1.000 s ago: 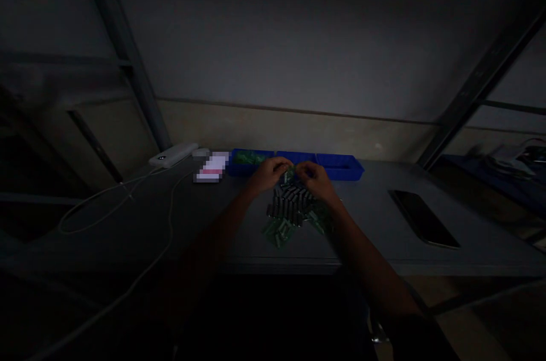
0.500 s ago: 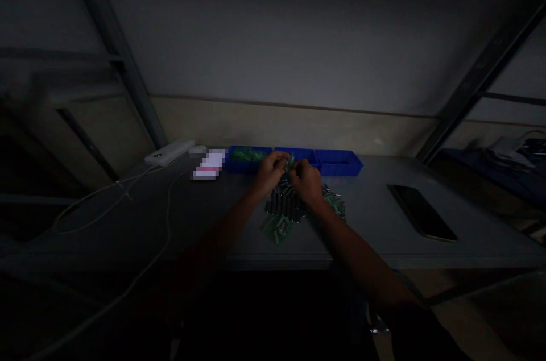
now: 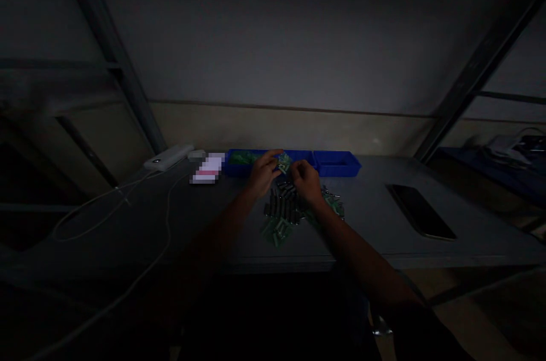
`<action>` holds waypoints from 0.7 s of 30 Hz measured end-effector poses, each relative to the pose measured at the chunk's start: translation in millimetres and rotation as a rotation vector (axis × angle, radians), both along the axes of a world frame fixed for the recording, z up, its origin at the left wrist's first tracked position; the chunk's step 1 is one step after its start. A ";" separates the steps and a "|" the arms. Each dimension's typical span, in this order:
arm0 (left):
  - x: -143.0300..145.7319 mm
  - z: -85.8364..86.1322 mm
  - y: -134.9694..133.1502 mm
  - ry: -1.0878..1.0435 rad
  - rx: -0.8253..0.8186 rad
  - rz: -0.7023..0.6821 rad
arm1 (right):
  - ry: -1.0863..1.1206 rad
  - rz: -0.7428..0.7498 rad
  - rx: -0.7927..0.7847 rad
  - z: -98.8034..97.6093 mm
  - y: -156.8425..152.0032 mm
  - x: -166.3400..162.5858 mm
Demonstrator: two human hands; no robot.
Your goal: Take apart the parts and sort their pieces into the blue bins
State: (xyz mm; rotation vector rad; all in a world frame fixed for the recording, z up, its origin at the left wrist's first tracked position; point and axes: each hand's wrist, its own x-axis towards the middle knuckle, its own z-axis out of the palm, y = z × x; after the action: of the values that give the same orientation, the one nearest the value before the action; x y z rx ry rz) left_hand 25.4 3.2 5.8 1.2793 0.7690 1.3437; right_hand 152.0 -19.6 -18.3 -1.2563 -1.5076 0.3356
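My left hand (image 3: pixel 261 176) is closed on a small green-tinted plastic bag (image 3: pixel 284 163) with little metal pieces in it. Right beside the bag, my right hand (image 3: pixel 307 180) has its fingers pinched together; what they hold, if anything, is too small and dark to make out. Below both hands lie rows of dark metal pins (image 3: pixel 283 206) on the table. Another green bag (image 3: pixel 277 231) with metal pieces lies at the near end of the rows. More loose metal parts and green plastic (image 3: pixel 335 203) are heaped to the right, partly behind my right forearm.
Behind my hands stand joined blue bins; the left bin (image 3: pixel 232 170) holds green bags, the right bin (image 3: pixel 341 170) is at the row's end. A dark phone (image 3: pixel 422 212) lies right, a lit phone (image 3: pixel 208 169) left. A white power bank (image 3: pixel 169 157) and cable (image 3: pixel 168 207) lie further left.
The bag now shows more openly in my left hand, and my right fingers have drawn slightly away from it to the right. The camera view has shifted slightly.
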 end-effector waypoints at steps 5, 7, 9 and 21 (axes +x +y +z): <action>-5.6 -2.2 8.2 0.150 0.080 0.044 | 0.066 -0.001 0.018 1.0 1.3 2.4; -8.8 -3.2 12.5 0.226 0.151 0.088 | 0.101 0.022 0.017 0.7 2.3 2.4; -11.2 -4.8 16.5 0.298 0.215 0.141 | 0.183 0.063 0.008 0.2 4.1 2.2; 0.7 -6.4 8.4 -0.037 0.017 0.068 | 0.672 0.193 0.013 3.4 9.1 1.6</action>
State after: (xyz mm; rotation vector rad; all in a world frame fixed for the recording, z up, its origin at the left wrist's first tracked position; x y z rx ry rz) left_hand 26.1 11.5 -0.6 1.2481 0.7823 1.4273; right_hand 153.6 -10.5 -15.0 -0.8588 -1.0396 0.7865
